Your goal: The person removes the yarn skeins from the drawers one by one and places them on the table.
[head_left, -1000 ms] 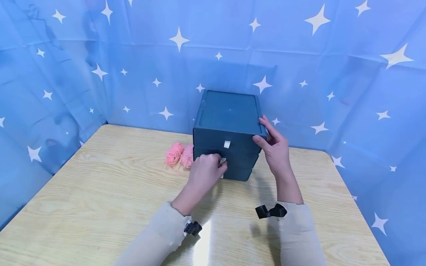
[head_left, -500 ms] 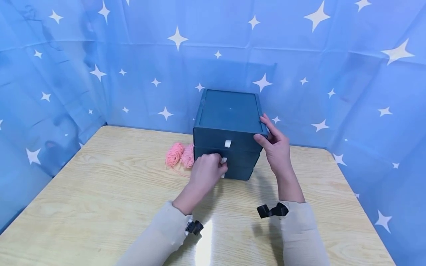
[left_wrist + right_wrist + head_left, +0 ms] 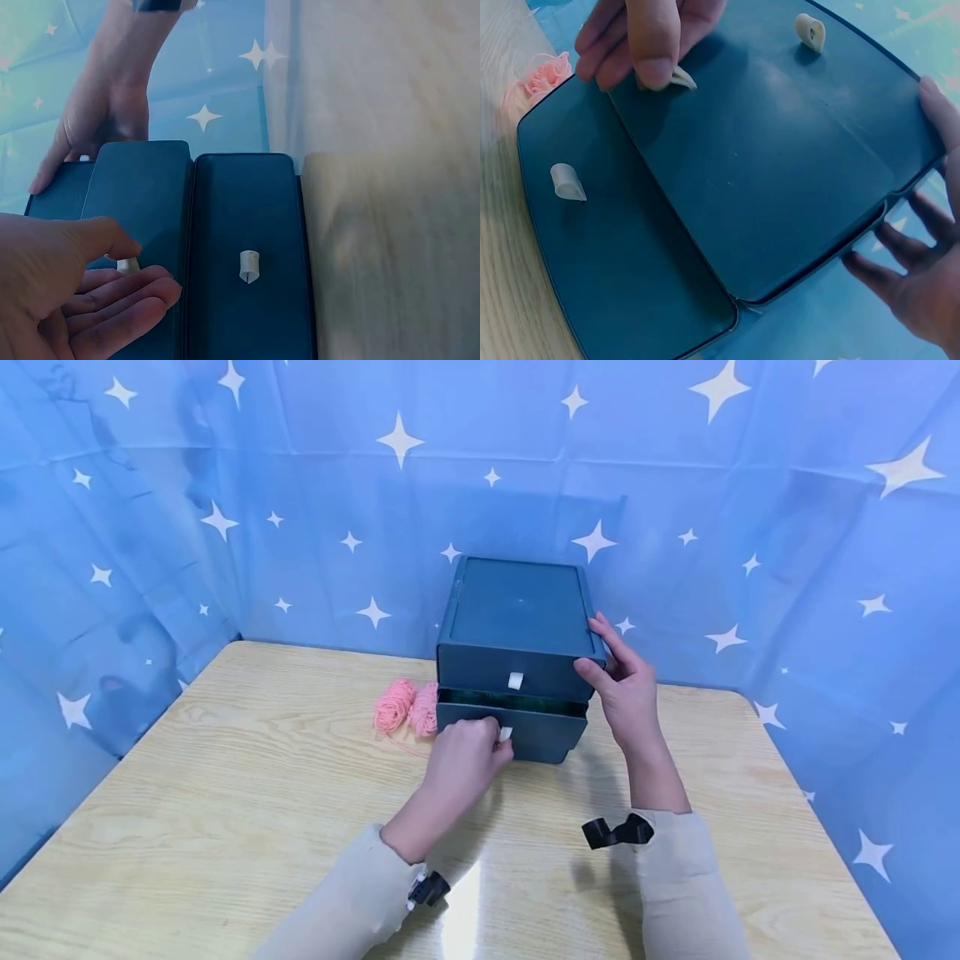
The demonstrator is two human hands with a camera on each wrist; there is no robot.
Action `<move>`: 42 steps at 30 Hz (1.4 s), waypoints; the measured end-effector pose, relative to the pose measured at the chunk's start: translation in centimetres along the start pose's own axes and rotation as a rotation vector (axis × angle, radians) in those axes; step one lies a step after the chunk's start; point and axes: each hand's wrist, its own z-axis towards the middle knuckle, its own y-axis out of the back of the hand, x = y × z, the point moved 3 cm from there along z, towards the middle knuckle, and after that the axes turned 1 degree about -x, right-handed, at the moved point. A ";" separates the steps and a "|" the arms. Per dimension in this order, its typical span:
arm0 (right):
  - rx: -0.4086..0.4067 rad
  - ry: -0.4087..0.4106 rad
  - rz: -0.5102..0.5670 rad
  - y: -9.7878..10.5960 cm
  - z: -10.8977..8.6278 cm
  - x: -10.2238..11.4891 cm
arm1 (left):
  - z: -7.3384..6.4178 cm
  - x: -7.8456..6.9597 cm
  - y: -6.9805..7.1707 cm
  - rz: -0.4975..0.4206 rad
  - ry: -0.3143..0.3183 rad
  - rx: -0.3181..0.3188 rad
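A dark teal drawer unit point(image 3: 517, 606) stands on the table, white loop tabs on its drawer fronts. My left hand point(image 3: 463, 764) pinches the tab point(image 3: 506, 734) of the middle drawer point(image 3: 543, 731) between thumb and fingers. That drawer is partly pulled out, with a narrow dark gap above its front; its contents cannot be made out. My right hand point(image 3: 628, 697) rests against the unit's right side, thumb at the front corner and extended fingers along the side. In the left wrist view the bottom drawer point(image 3: 247, 202) stays closed. The top drawer point(image 3: 480, 668) is closed too.
Two pink yarn bundles point(image 3: 394, 706) lie left of the unit, a loose strand trailing on the wooden table point(image 3: 225, 802). A blue curtain point(image 3: 315, 493) with white stars hangs behind and at both sides.
The middle drawer has slid out toward me, opening a gap under the top drawer, as my left hand pulled its tab. My right hand stays against the unit's side.
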 end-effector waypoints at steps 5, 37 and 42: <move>0.004 0.008 0.005 0.0 0.1 0.1 | -1.1 -0.3 0.2 0.035 -0.046 -0.020; 0.005 0.033 0.018 0.0 0.1 0.1 | -3.9 -4.0 3.2 0.226 -0.122 0.144; 0.002 0.026 0.015 0.1 0.0 0.1 | -4.4 -4.6 3.1 0.299 -0.124 0.156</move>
